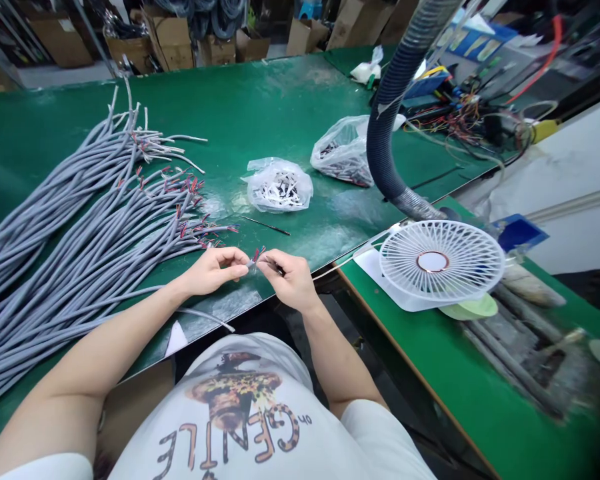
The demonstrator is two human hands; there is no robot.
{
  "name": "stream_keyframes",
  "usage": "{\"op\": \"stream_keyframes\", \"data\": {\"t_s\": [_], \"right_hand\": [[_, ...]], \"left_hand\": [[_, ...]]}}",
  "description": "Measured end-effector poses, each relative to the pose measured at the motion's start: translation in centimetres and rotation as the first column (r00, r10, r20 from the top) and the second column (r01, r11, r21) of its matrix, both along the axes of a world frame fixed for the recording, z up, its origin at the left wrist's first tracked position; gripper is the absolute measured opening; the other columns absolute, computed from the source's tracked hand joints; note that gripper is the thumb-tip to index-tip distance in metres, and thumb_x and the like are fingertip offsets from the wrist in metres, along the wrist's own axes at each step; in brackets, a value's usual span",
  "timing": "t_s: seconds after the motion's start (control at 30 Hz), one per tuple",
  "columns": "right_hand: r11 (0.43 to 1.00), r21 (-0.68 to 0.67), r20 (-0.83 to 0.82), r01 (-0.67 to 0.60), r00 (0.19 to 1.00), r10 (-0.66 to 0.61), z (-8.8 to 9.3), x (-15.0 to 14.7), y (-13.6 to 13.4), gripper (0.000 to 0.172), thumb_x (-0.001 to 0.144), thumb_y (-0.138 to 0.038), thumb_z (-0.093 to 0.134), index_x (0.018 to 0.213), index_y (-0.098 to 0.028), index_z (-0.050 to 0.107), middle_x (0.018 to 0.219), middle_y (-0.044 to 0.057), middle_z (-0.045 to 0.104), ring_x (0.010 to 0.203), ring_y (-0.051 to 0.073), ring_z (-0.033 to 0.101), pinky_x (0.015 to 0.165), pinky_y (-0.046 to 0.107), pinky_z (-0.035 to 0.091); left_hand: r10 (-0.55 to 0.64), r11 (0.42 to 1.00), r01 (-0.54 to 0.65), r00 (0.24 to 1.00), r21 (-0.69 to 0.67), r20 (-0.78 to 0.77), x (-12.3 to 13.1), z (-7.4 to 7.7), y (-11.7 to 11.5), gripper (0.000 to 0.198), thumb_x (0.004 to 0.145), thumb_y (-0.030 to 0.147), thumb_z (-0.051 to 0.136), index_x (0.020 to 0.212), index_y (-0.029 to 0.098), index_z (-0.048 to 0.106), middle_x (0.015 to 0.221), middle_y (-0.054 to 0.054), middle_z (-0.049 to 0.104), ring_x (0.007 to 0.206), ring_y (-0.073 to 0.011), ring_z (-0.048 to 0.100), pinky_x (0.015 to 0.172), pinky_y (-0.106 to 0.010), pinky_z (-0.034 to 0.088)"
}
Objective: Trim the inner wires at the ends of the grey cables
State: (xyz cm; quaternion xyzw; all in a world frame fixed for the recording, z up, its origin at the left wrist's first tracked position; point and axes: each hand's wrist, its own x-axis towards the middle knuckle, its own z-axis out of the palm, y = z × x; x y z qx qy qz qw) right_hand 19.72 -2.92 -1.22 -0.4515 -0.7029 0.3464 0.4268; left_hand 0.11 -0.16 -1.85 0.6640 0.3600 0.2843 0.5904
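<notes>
My left hand (215, 269) is closed in a pinch on the end of a grey cable (200, 313), whose stripped red wire tips (257, 254) stick out between both hands. My right hand (293, 279) is closed too, pinching something small at those wire tips together with a thin dark tool (276, 268); what it pinches is too small to make out. Both hands hover over the near edge of the green table (260, 107). A large pile of grey cables (80, 227) with red wire ends lies to the left of my hands.
Two clear plastic bags of small parts (279, 187) (343, 152) lie on the table beyond my hands, with a thin dark pick (265, 225) between. A white fan (440, 261) sits at right under a ribbed grey hose (395, 113). Cardboard boxes (173, 41) line the back.
</notes>
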Motion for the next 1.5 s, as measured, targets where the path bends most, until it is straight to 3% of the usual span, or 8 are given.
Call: {"op": "stream_keyframes", "data": {"t_s": [0.27,0.73,0.9,1.07,1.17,1.23,1.3,1.5], "right_hand": [[0.974,0.003,-0.124,-0.226,0.967,0.225,1.6,0.2,-3.2,0.025,0.087,-0.034,0.052,0.07,-0.02,0.064,0.065,0.002,0.062,0.053,0.011,0.05,0.055,0.025,0.04],[0.92,0.117,0.175,0.373,0.904,-0.389,-1.7,3.3,1.6,0.023,0.082,-0.03,0.055,0.096,-0.017,0.067,0.077,0.003,0.059,0.065,0.013,0.05,0.066,0.026,0.041],[0.979,-0.081,0.027,0.188,0.982,-0.187,-0.7,0.2,0.7,0.031,0.073,-0.04,0.069,0.092,-0.016,0.07,0.06,-0.005,0.049,0.052,0.008,0.037,0.054,0.022,0.037],[0.96,-0.021,-0.136,0.28,0.95,-0.281,0.5,1.2,0.7,0.034,0.086,-0.044,0.055,0.096,-0.015,0.07,0.063,-0.001,0.054,0.052,0.008,0.039,0.053,0.023,0.037],[0.982,-0.165,-0.207,-0.095,0.977,0.059,0.9,5.4,-1.2,0.041,0.09,-0.046,0.048,0.099,-0.014,0.07,0.05,-0.004,0.046,0.043,0.007,0.036,0.048,0.023,0.034],[0.766,-0.389,-0.185,-0.512,0.858,0.479,-0.4,7.9,-3.2,0.038,0.087,-0.044,0.054,0.098,-0.011,0.072,0.053,-0.002,0.052,0.044,0.007,0.041,0.047,0.021,0.034],[0.525,-0.618,-0.165,-0.586,0.749,0.642,-3.6,9.4,-5.0,0.036,0.086,-0.039,0.056,0.101,-0.011,0.072,0.057,0.0,0.058,0.046,0.007,0.046,0.048,0.02,0.036],[0.689,-0.717,0.301,0.105,0.938,0.17,-17.0,10.2,-5.2,0.036,0.086,-0.039,0.053,0.073,-0.009,0.068,0.057,0.0,0.058,0.055,0.011,0.053,0.056,0.024,0.041]], "left_hand": [[0.209,0.977,-0.199,0.967,-0.081,0.144,-0.1,-0.1,1.0,0.035,0.077,0.045,0.066,0.083,0.012,0.058,0.068,0.001,0.056,0.05,-0.0055,0.048,0.049,-0.019,0.038],[0.141,0.977,-0.109,0.974,-0.181,0.176,-0.4,-0.2,0.6,0.033,0.075,0.042,0.068,0.082,0.012,0.059,0.066,0.0,0.059,0.049,-0.0062,0.05,0.049,-0.02,0.039],[0.126,0.989,-0.119,0.988,-0.089,0.084,0.0,-0.2,0.1,0.03,0.074,0.04,0.069,0.08,0.013,0.059,0.065,0.001,0.057,0.052,-0.0071,0.05,0.052,-0.021,0.043],[0.109,0.993,-0.108,0.994,-0.035,0.017,0.0,-0.2,-0.2,0.028,0.073,0.039,0.069,0.08,0.013,0.061,0.065,0.001,0.057,0.054,-0.008,0.051,0.054,-0.021,0.045],[0.134,0.991,-0.133,0.991,-0.033,0.026,0.0,0.0,0.0,0.027,0.072,0.038,0.07,0.079,0.013,0.062,0.067,0.001,0.057,0.054,-0.0079,0.051,0.053,-0.02,0.046],[0.159,0.987,-0.158,0.987,-0.04,0.037,0.1,0.1,0.2,0.027,0.07,0.038,0.072,0.078,0.014,0.062,0.066,0.001,0.057,0.054,-0.0081,0.051,0.052,-0.02,0.046],[0.186,0.982,-0.184,0.982,-0.048,0.04,0.3,0.2,0.3,0.027,0.067,0.037,0.073,0.077,0.014,0.062,0.065,0.001,0.057,0.053,-0.0082,0.052,0.051,-0.02,0.045],[0.229,0.971,-0.228,0.973,-0.07,0.016,0.4,0.0,0.4,0.028,0.065,0.036,0.074,0.078,0.014,0.062,0.065,0.001,0.059,0.051,-0.009,0.053,0.051,-0.021,0.044]]}}
